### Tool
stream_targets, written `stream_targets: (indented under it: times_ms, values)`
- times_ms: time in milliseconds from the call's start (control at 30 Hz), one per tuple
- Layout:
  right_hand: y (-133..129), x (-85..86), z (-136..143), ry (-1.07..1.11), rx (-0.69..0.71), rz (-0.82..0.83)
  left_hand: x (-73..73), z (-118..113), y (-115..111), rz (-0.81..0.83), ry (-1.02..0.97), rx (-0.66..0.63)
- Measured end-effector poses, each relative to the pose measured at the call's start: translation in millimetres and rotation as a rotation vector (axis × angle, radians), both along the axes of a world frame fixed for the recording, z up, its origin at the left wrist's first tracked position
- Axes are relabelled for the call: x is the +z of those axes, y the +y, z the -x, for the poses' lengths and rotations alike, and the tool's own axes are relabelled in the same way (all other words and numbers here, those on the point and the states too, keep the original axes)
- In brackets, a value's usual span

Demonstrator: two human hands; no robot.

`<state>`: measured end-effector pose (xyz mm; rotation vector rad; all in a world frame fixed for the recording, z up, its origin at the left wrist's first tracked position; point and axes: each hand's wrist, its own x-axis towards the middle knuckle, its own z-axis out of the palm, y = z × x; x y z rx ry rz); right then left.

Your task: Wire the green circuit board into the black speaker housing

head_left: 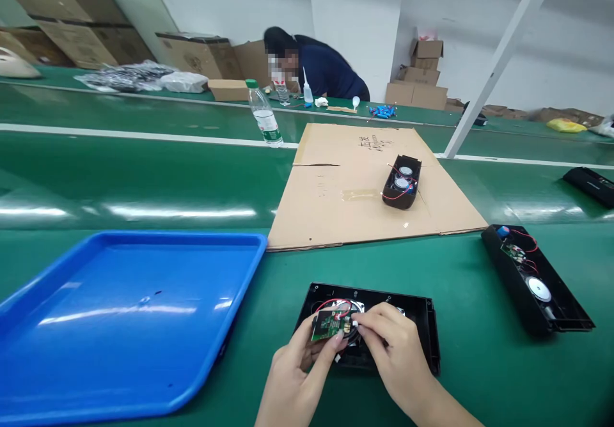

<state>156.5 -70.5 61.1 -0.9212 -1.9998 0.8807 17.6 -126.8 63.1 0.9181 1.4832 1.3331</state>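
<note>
Green matting covered the long surface (pixel 144 184) where a person's two hands worked over an open black speaker case (pixel 422 325) lying flat at the near edge, hollow side up so its inside could be reached. The left hand (pixel 292 382) pinched a small green circuit board (pixel 327 325) between thumb and fingers, tilted up above the case with red wire (pixel 333 302) trailing from it. The right hand (pixel 391 350) was closed narrowly on a small white piece at the board's edge, fingertips meeting those of the left; what the piece was could not be made out.

A blue plastic tray (pixel 125 325) sat just to the left, within easy reach. A second open case (pixel 535 280), board and speaker already inside, lay angled to the right. Farther back, a smaller black shell with two round speakers (pixel 401 181) rested on a flattened cardboard sheet (pixel 336 190), apparently sparing the matting. A water bottle (pixel 262 114) stood beyond, and another person (pixel 326 69) bent over the far bench among cartons.
</note>
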Motion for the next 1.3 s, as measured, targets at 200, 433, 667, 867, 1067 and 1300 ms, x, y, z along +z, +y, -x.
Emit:
stream_targets:
  times_ms: [200, 433, 667, 867, 1067, 1300]
  values:
    - [-3.5, -5.1, 0.6, -0.083, -0.012, -0.109, -0.2, 1.9, -2.4, -0.077, 0.145, 0.0]
    - [-5.2, -4.6, 0.6, -0.137, -0.008, -0.173, -5.0, 1.5, -2.5, -0.187, 0.382, -0.014]
    - [-5.2, -4.2, 2.2, -0.279, 0.0, -0.24, -9.0, 1.6, 1.3, -0.314, 0.463, 0.006]
    - [-6.2, -11.2, 3.7, -0.338, -0.034, -0.41, -14.7, 2.6, -3.1, -0.298, 0.445, -0.037]
    - [-6.8, -12.2, 3.3, -0.305, -0.103, -0.369, -7.1, 3.8, 0.1, -0.276, 0.415, -0.096]
    - [-5.5, -9.0, 3.2, -0.335, -0.042, -0.269, -8.4, 3.3, 2.0, -0.202, 0.342, -0.085]
